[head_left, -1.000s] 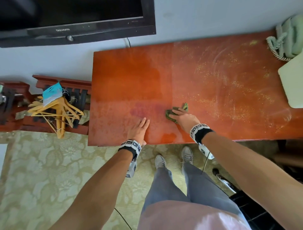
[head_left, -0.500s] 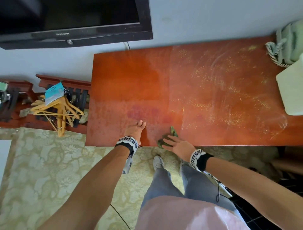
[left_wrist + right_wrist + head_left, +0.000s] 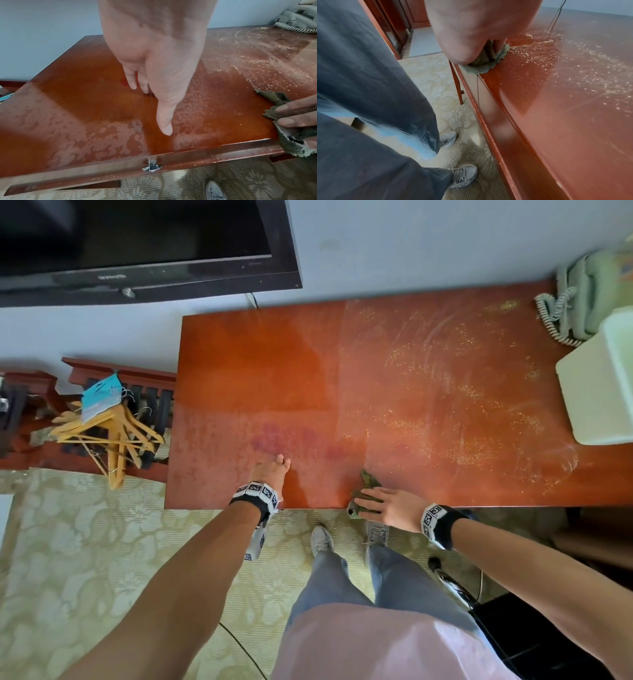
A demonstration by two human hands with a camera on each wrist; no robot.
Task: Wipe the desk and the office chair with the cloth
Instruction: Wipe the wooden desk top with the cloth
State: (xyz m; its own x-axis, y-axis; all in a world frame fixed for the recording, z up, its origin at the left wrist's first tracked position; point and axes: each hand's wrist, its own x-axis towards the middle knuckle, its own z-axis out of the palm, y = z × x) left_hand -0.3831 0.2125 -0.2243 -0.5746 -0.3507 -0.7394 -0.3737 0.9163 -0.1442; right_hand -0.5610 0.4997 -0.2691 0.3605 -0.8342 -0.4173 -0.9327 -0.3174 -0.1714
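While the left hand (image 3: 270, 474) rests flat with straight fingers on the desk (image 3: 260, 371), the right hand (image 3: 387, 505) presses the green cloth (image 3: 368, 487) under extended fingers at the near edge. The crumpled cloth seems to run front-to-back, one corner pointing toward the wall, another hanging over the edge.

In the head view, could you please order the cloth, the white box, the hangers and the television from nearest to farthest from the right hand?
1. Cloth: under the right hand, at the desk's front edge.
2. White box: far right of the desk.
3. Hangers: on the floor left of the desk.
4. Television: on the wall, upper left.
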